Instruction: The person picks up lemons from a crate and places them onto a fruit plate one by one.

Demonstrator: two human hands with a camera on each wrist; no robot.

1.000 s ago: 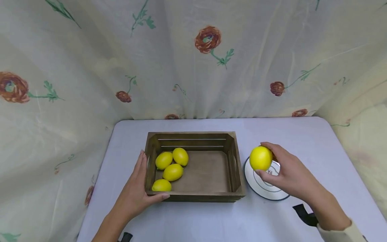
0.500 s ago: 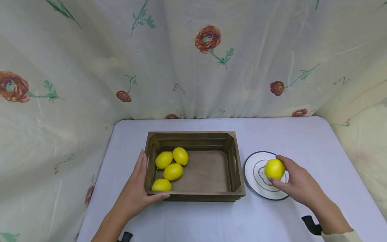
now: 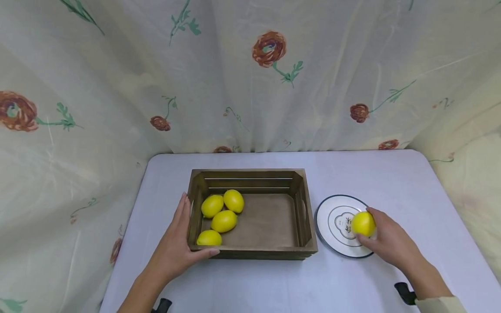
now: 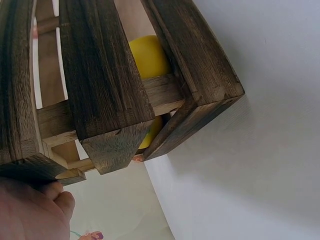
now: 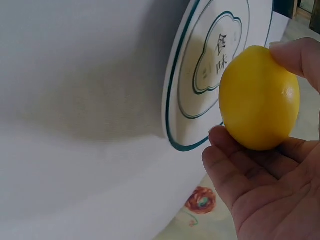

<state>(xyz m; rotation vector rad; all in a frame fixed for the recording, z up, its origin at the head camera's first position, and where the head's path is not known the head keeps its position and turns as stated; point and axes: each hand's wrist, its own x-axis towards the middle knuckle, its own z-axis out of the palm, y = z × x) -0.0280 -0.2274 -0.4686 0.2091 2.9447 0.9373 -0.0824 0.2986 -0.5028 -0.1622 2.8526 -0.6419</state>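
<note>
1. One lemon (image 3: pixel 363 224) sat in your right hand (image 3: pixel 395 240), pinched between thumb and fingers, over the right side of the plate (image 3: pixel 329 226); whether they touched did not show.
2. Your left hand (image 3: pixel 176 245), fingers straight, lay along the left end of the crate (image 3: pixel 262 253), thumb at the front; four more lemons (image 3: pixel 224 221) lay inside.
3. Light, slow handling probably served you best, since a lemon could roll.

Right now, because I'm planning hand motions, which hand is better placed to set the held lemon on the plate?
Probably the right hand: it holds the lemon close to the plate, while the left hand rests against the crate.
</note>
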